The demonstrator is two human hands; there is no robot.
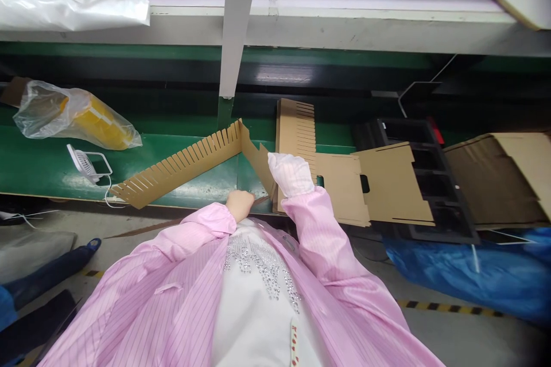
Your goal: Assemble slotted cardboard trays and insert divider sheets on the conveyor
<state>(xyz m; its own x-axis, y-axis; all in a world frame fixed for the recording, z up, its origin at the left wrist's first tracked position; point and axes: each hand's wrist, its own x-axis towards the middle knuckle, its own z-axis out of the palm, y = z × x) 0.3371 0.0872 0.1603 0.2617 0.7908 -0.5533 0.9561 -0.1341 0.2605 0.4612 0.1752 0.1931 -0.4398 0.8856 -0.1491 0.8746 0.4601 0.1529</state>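
Observation:
A long slotted cardboard divider strip [181, 169] lies on the green conveyor belt [38, 163], bent near its right end. My left hand [240, 204], bare, is closed at the belt's near edge by the strip's lower end. My right hand [291, 174], in a white glove, is closed on the strip's bent right end. Just behind it stands a stack of slotted cardboard dividers [296, 129]. Both of my sleeves are pink.
A flat cardboard box blank [379, 186] lies over a black tray [434, 183] at the right, beside an open cardboard box [503, 175]. At the left are a plastic bag with something yellow [75, 117] and a small white fan [86, 163]. Blue plastic [473, 275] lies on the floor.

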